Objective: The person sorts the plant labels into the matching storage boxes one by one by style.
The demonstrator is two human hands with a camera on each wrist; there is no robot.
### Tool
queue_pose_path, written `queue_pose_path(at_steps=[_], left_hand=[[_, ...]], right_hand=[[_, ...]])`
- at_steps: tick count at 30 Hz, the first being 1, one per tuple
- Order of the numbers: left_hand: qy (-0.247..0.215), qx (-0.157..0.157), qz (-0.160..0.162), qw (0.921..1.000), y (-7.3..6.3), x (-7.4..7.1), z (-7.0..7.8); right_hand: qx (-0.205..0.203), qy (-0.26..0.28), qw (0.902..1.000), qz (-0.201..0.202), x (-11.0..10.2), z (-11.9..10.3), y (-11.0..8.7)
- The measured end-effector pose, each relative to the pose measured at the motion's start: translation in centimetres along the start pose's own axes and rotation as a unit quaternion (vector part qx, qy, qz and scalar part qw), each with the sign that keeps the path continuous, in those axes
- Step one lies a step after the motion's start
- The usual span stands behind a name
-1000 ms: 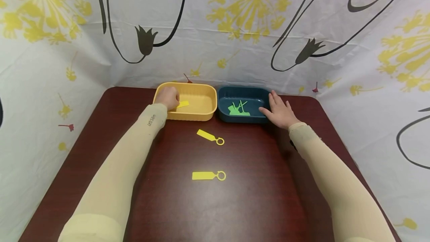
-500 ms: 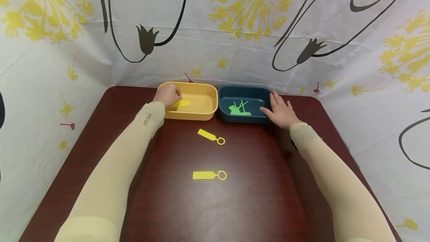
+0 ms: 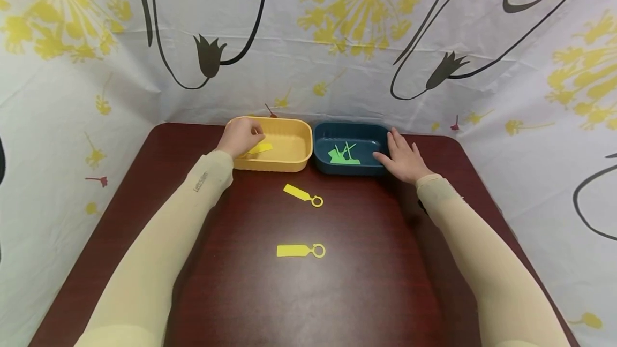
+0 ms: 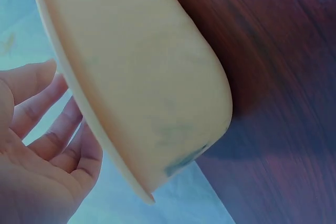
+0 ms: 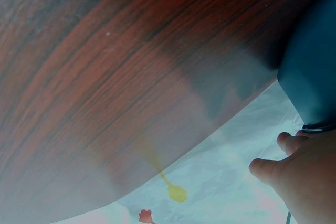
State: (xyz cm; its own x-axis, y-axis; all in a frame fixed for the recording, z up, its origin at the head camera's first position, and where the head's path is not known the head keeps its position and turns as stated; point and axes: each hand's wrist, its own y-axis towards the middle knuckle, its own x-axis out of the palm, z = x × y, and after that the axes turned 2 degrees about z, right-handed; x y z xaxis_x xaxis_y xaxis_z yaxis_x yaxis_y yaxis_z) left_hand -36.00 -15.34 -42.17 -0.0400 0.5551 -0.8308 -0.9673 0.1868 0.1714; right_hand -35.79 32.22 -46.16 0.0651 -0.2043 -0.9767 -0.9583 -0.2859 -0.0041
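My left hand (image 3: 237, 137) hovers over the left end of the yellow bin (image 3: 284, 167). Its fingers are loosely bent around nothing that I can see, and in the left wrist view they lie behind the bin's rim (image 4: 89, 114). A yellow plastic ring tag (image 3: 261, 148) lies in that bin, partly hidden by the hand. With fingers spread, my right hand (image 3: 404, 161) rests against the right end of the dark blue bin (image 3: 347, 170). Several green tags (image 3: 344, 157) lie in the blue bin.
Two more yellow ring tags lie on the dark red-brown table: a slanted tag (image 3: 296, 192) just in front of the bins and a level tag (image 3: 292, 251) nearer to me. A patterned white cloth (image 3: 289, 63) hangs behind and at both sides.
My left hand has risen slightly, and its fingers have loosened from a tighter curl. The right hand, both bins and the tags on the table keep their places.
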Motion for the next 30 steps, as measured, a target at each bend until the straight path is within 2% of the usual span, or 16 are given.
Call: queue_pose_path(at_steps=[9,16,23,30], left_hand=[[-0.017,0.022,0.018,0.9994,-1.7,-0.1,0.8],[-0.016,0.055,0.022,0.9981,-3.2,0.1,2.6],[-0.017,0.094,0.024,0.9952,-5.2,0.9,4.5],[-0.013,0.106,0.004,0.9943,-7.1,2.1,6.2]], right_hand=[[-0.001,-0.004,1.0000,0.003,0.0,0.1,0.2],[-0.001,0.000,1.0000,0.006,-0.2,0.1,0.1],[-0.004,0.004,1.0000,0.008,-0.1,0.0,0.0],[-0.001,0.003,1.0000,0.006,0.0,0.0,0.0]])
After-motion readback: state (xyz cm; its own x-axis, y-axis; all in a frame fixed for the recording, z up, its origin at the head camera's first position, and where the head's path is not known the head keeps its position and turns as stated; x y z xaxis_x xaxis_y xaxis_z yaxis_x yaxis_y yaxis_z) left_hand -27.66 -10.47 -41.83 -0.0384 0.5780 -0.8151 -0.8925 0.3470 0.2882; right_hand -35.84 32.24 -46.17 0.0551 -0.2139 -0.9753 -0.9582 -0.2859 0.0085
